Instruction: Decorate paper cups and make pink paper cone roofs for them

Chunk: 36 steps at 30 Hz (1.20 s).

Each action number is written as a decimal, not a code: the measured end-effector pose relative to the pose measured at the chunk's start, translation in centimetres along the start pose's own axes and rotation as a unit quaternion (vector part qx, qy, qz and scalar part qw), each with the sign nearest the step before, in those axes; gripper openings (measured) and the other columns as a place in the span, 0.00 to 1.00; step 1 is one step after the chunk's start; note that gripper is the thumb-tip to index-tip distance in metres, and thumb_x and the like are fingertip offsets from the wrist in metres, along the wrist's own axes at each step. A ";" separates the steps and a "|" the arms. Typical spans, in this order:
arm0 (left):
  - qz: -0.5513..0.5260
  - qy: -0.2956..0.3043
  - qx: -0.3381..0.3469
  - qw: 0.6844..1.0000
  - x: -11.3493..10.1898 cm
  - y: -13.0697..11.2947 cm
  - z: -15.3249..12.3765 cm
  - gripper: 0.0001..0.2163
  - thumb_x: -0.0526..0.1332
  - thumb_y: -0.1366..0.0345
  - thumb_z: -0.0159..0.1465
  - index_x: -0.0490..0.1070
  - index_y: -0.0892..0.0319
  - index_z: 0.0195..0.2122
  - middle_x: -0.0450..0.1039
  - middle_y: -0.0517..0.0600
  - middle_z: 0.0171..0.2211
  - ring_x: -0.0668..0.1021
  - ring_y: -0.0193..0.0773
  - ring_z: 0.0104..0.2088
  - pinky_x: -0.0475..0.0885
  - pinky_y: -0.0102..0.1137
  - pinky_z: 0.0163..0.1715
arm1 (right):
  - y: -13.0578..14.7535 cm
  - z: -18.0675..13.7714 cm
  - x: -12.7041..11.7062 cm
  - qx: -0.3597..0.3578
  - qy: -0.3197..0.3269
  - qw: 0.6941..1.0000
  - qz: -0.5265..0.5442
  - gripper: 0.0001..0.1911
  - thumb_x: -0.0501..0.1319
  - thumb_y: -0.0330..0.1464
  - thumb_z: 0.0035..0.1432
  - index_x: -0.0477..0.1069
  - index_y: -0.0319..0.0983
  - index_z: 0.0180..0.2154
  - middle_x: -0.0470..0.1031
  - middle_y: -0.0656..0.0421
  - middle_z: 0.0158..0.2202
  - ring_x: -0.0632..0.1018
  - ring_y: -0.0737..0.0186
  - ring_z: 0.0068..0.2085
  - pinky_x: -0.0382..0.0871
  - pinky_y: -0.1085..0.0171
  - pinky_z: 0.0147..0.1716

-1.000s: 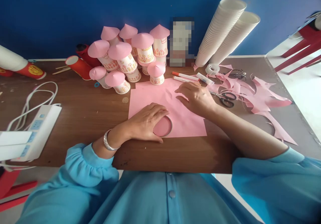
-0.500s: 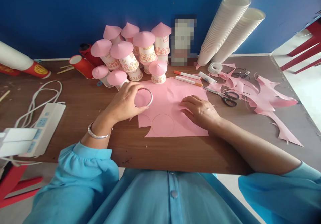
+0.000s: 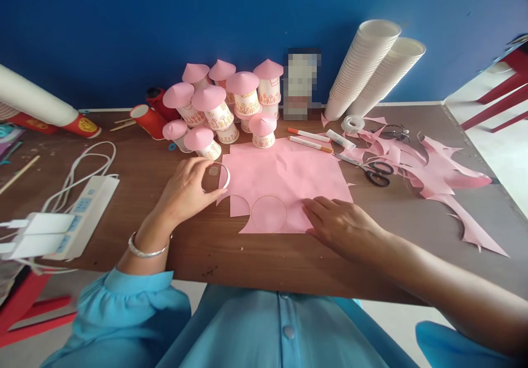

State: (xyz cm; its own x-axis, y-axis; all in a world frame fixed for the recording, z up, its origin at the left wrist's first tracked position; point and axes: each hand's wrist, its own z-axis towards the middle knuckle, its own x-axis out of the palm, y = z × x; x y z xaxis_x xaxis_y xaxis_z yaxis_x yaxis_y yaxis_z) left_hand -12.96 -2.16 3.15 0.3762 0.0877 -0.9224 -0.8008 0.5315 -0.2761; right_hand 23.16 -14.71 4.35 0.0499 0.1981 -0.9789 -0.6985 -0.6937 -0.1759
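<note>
legible text: none; gold emblem (image 3: 86,124) on red paper cup (image 3: 75,125): unreadable; pixelated panel (image 3: 300,82): unreadable

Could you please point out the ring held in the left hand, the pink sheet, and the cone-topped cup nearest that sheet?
Ring (image 3: 228,177): head view, right side of its rim.
Pink sheet (image 3: 282,175): head view, bare middle.
Cone-topped cup (image 3: 263,126): head view, its pink cone.

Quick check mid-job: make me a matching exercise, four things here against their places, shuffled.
1. White ring
2. Nearer black-handled scissors
3. Power strip
4. Drawn circle

A. On the pink paper
B. Farther left than the left hand
C. In the left hand's grasp
D. Beside the pink offcuts

Pairs: 1-C, 2-D, 3-B, 4-A
</note>
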 end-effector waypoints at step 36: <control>0.072 0.146 0.077 0.984 3.4 -4.9 9.1 0.28 0.70 0.56 0.62 0.69 0.64 0.60 0.74 0.65 0.58 0.75 0.59 0.59 0.69 0.49 0.61 | -10.0 -2.4 0.4 0.399 0.177 0.900 -0.017 0.19 0.47 0.27 0.71 0.75 0.33 0.50 0.79 0.42 0.52 0.76 0.43 0.54 0.67 0.56 0.39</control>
State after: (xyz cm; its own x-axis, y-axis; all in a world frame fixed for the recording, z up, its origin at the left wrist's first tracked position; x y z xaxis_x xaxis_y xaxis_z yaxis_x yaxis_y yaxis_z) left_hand -3.50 3.22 3.81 0.0961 -0.0632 -0.9934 -0.7475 0.6545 -0.1140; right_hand 31.88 -9.34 5.53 0.2074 -0.1218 -0.9707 -0.9751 0.0540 -0.2151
